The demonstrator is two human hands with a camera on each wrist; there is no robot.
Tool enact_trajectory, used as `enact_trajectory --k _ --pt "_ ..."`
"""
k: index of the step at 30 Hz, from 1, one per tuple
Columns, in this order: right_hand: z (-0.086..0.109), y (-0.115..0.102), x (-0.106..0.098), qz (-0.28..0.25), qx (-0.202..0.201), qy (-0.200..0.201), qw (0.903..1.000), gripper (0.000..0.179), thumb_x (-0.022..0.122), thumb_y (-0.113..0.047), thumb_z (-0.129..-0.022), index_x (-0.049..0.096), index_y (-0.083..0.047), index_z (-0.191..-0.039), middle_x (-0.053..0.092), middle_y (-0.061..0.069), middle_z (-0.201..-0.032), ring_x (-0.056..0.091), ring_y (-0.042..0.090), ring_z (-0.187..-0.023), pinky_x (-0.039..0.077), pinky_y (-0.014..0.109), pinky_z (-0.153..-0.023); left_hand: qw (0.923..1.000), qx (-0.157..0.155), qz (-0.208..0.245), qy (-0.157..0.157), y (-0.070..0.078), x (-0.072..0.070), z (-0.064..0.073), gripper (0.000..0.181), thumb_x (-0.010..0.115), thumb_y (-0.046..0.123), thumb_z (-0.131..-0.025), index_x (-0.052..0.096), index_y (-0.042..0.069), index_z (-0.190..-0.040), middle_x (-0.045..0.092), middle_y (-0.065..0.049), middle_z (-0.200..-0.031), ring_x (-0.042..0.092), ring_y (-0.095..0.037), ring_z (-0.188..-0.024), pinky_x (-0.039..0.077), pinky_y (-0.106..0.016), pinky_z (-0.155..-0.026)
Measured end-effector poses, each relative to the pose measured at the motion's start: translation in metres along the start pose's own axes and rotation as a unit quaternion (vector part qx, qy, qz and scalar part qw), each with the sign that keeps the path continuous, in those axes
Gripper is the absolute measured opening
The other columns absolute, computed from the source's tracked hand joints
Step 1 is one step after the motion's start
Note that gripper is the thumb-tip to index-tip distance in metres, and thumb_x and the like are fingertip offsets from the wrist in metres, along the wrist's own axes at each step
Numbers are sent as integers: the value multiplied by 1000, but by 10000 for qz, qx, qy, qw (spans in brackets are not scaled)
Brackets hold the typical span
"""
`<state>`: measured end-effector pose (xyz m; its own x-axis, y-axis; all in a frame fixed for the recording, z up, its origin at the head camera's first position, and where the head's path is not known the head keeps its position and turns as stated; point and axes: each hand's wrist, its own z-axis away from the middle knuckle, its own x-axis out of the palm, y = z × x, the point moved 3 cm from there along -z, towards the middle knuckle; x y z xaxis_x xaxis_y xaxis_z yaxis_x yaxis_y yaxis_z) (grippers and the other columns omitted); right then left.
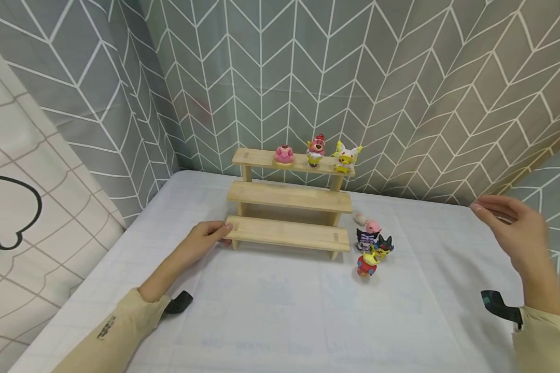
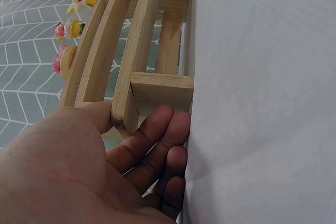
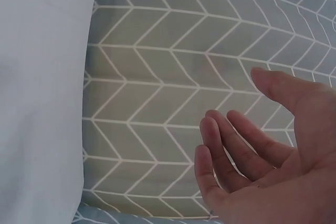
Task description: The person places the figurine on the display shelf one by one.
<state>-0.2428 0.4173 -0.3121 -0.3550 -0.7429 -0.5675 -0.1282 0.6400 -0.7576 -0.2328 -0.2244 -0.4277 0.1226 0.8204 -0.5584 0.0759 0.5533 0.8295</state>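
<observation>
A three-step wooden display stand (image 1: 289, 231) sits on the white-covered table. My left hand (image 1: 207, 235) grips the left end of its lowest step, thumb on the upper side and curled fingers (image 2: 157, 124) under the board. Along the top step stand a pink figurine (image 1: 284, 154), a red-and-pink bear figurine (image 1: 316, 150) and a yellow figurine with a white hood (image 1: 346, 157). Off to the far right, my right hand (image 1: 515, 228) is raised above the table with loosely bent fingers and nothing in it.
By the stand's right end is a cluster of small figurines: a red-and-yellow one (image 1: 366, 264), a purple-and-black one (image 1: 366, 240), a black-eared yellow one (image 1: 382, 247) and a pink one (image 1: 372, 226). A grey patterned curtain (image 1: 280, 77) hangs behind the table.
</observation>
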Motion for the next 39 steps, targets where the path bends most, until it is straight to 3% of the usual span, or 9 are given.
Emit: enact_trajectory --k 8,16,20,24,27,34,39 --pt "1 4 -4 351 -30 -255 9991 32 73 -36 -101 64 -28 -131 57 -47 -96 52 -26 -90 38 1 -72 10000 18 14 -21 -2 0 -1 44 55 44 -110 75 5 -106 76 -6 -96 63 -18 -98 46 -38 -96" --pt "1 -3 29 237 -665 -1016 9923 42 74 -25 -101 61 -1 -133 64 -40 -103 59 -22 -94 43 1 -80 9999 30 -110 -2 -3 -1 -2 44 55 46 -110 75 7 -100 77 -5 -96 63 -19 -97 45 -37 -93" --pt "4 -7 50 263 -955 -1520 9834 39 74 -21 -101 62 -1 -133 70 -27 -110 62 -19 -97 46 3 -82 9999 9 -153 0 -2 -1 -2 45 55 46 -110 76 7 -101 78 -6 -97 65 -19 -99 46 -37 -93" --pt "9 -11 71 375 -1223 -2062 9701 37 74 -20 -101 65 -3 -133 75 2 -121 62 -16 -102 47 4 -85 9998 4 -178 2 -3 -3 -1 45 54 46 -110 75 7 -101 77 -6 -96 62 -20 -98 45 -37 -92" --pt "14 -15 85 342 -1314 -2479 9592 35 74 -21 -101 67 -5 -132 72 16 -127 64 -9 -106 48 6 -87 9999 40 -149 2 -3 -4 -1 45 54 45 -110 75 7 -101 76 -6 -95 60 -21 -98 44 -37 -92" --pt "22 -19 104 344 -1192 -3187 9397 41 75 -28 -100 66 -7 -135 71 11 -130 67 29 -118 53 18 -95 9999 -15 -156 9 -3 -3 0 45 55 45 -110 75 6 -103 76 -6 -94 60 -20 -98 43 -37 -93" --pt "25 -17 110 278 -1238 -3357 9334 46 80 -25 -96 66 -3 -134 71 11 -128 67 35 -118 57 30 -98 9999 39 -167 -7 -1 -2 0 45 54 45 -110 75 6 -104 76 -6 -95 61 -20 -98 44 -38 -94"
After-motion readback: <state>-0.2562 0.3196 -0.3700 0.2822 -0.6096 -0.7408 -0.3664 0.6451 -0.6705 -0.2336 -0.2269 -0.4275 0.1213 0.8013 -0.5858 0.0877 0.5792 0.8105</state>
